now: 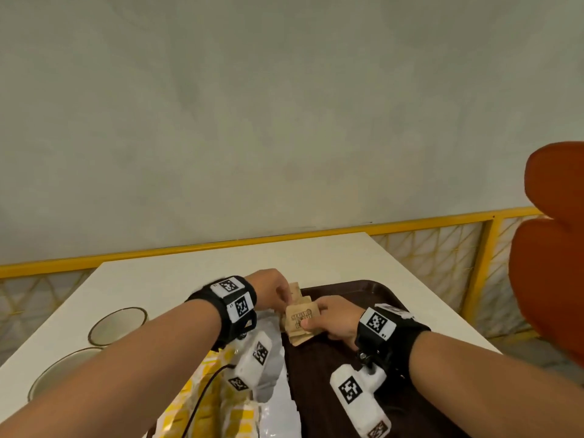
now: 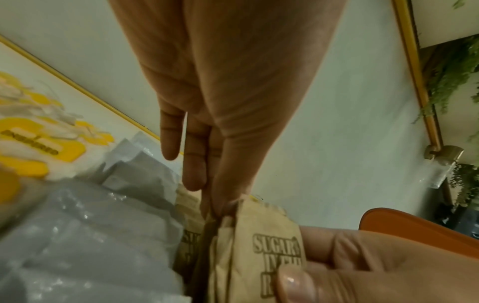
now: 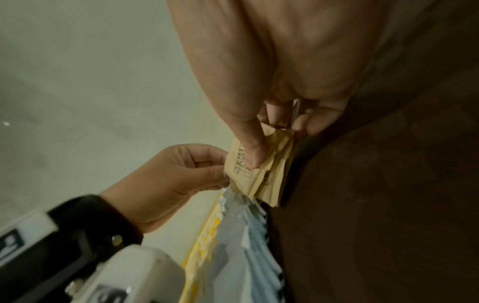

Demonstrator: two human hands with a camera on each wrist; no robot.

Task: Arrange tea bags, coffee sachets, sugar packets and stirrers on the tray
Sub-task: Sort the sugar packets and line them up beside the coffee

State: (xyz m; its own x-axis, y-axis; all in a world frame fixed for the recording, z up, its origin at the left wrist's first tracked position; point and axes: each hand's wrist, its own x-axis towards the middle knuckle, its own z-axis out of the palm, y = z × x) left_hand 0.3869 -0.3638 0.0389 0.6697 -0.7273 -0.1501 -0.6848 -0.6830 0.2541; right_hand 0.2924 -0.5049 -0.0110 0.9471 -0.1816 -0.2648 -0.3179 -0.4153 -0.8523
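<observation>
Sugar packets are being squared over the brown tray — right hand pinching the stack, left hand nipping its far edge; best keeping edges flush, lowering together.

White table with its load.
On it: brown tray, two bowls, yellow-printed wrappers, clear plastic bags.

sugar packets | brown paper, fanned stack | above tray edge
</observation>
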